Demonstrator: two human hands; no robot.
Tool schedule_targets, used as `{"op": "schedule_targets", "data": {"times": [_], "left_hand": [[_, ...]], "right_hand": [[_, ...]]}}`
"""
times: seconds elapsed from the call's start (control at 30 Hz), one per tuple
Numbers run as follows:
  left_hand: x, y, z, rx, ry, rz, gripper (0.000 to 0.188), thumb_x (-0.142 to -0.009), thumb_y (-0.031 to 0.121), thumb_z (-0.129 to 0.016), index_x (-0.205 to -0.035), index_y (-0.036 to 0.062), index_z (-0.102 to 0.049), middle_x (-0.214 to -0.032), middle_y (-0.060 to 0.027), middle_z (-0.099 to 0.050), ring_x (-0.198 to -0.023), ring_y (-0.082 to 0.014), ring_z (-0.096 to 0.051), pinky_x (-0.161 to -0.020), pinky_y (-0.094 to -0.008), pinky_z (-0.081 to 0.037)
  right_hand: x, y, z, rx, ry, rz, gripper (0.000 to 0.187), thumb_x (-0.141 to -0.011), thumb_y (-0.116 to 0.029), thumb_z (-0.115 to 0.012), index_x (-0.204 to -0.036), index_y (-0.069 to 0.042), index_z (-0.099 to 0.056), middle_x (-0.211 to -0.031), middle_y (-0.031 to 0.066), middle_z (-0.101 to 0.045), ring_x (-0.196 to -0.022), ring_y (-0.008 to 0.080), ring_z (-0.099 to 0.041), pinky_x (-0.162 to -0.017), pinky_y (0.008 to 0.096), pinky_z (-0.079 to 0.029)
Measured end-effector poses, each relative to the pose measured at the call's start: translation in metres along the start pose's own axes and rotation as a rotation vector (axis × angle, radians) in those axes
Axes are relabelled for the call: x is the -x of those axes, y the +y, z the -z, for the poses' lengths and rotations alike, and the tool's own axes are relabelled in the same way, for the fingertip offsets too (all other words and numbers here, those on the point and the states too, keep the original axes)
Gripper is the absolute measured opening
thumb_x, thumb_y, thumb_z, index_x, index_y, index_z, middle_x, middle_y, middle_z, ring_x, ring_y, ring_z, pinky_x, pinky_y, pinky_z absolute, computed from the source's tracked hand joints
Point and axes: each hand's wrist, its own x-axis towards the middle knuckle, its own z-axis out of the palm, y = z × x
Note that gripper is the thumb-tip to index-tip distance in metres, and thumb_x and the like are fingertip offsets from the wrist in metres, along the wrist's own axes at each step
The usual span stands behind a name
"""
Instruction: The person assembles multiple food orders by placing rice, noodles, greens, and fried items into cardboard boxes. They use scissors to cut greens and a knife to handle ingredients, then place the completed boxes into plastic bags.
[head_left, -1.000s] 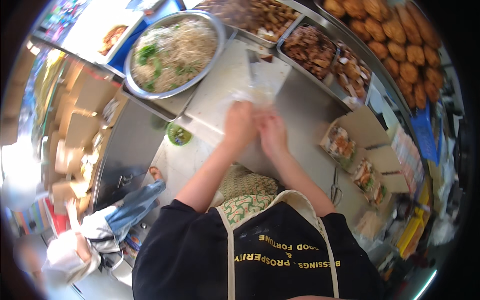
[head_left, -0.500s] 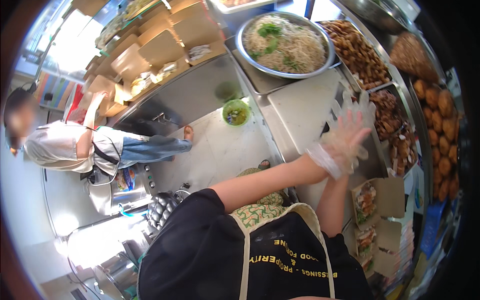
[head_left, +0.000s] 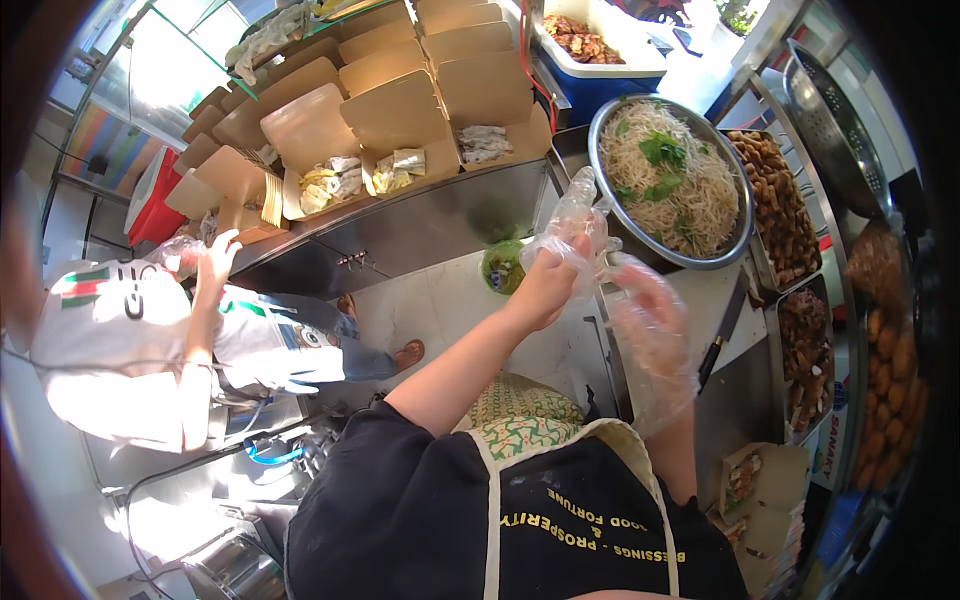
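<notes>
My left hand, bare at the wrist and knuckles, is closed on a clear plastic glove whose limp fingers point up and away. Close beside it is my right hand, wearing a loose clear glove that reaches onto the forearm. Its fingertips are somewhat blurred and pinch at the edge of the held glove. Both hands are in front of the near rim of a big metal bowl of bean sprouts with green leaves. Just right of my right hand, a black-handled knife lies on a white cutting board.
Open cardboard boxes with small packets line the counter at the far left. Fried food trays and a metal colander stand right. Filled boxes sit near right. A co-worker stands left. A green basket is on the floor.
My hands have moved left, from over the cutting board to the bowl's near side. The glove is now held up between them. The view has shifted, and the knife shows more fully.
</notes>
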Motion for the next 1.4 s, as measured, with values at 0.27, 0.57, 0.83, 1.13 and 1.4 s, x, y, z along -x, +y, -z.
{"op": "schedule_targets", "data": {"times": [0.27,0.57,0.83,1.13,1.4], "left_hand": [[-0.031,0.024,0.127,0.249,0.172,0.169,0.068,-0.101,0.041,-0.048,-0.157,0.0255,-0.013,-0.158,-0.0137,-0.024,-0.130,-0.0420,-0.045,-0.098,-0.0604,-0.047],[-0.109,0.011,0.195,0.356,0.500,0.588,0.081,-0.090,0.067,-0.049,-0.151,0.0163,-0.032,-0.159,-0.0104,-0.028,-0.137,-0.0366,-0.035,-0.113,-0.0569,-0.024],[-0.161,0.015,0.203,0.409,0.836,0.292,0.050,-0.088,0.034,-0.073,-0.125,0.0082,-0.052,-0.110,-0.0073,-0.050,-0.094,-0.0204,-0.053,-0.064,-0.0288,-0.052],[-0.160,0.009,0.227,0.371,0.794,0.363,0.007,-0.091,0.008,-0.056,-0.087,0.0046,-0.051,-0.075,-0.0079,-0.055,-0.057,-0.0175,-0.053,-0.044,-0.0245,-0.045],[-0.153,0.019,0.245,0.591,0.538,0.431,0.003,-0.089,0.005,-0.058,-0.090,0.0044,-0.055,-0.077,-0.0049,-0.057,-0.064,-0.0134,-0.052,-0.051,-0.0228,-0.047]], "right_hand": [[-0.079,0.045,-0.146,-0.211,-0.361,-0.326,0.007,-0.090,-0.007,-0.060,-0.088,0.000,-0.059,-0.086,0.0016,-0.060,-0.067,0.0087,-0.052,-0.059,0.0265,-0.046],[-0.109,0.103,-0.170,-0.611,-0.498,-0.697,0.012,-0.097,-0.018,-0.058,-0.101,-0.007,-0.062,-0.090,0.0003,-0.063,-0.073,0.0082,-0.057,-0.064,0.0206,-0.046],[-0.251,0.150,-0.149,-0.390,0.093,-0.876,0.044,-0.094,-0.037,-0.063,-0.118,-0.001,-0.055,-0.095,0.0103,-0.054,-0.055,0.0109,-0.043,-0.048,0.0238,-0.037],[-0.256,0.170,-0.166,-0.612,0.212,-0.756,0.006,-0.086,-0.007,-0.057,-0.085,-0.004,-0.052,-0.070,0.0036,-0.048,-0.050,0.0113,-0.043,-0.044,0.0264,-0.031],[-0.231,0.132,-0.168,-0.767,0.247,-0.543,0.029,-0.092,-0.007,-0.054,-0.120,-0.009,-0.048,-0.088,0.0012,-0.050,-0.069,0.0104,-0.045,-0.060,0.0272,-0.040]]}}
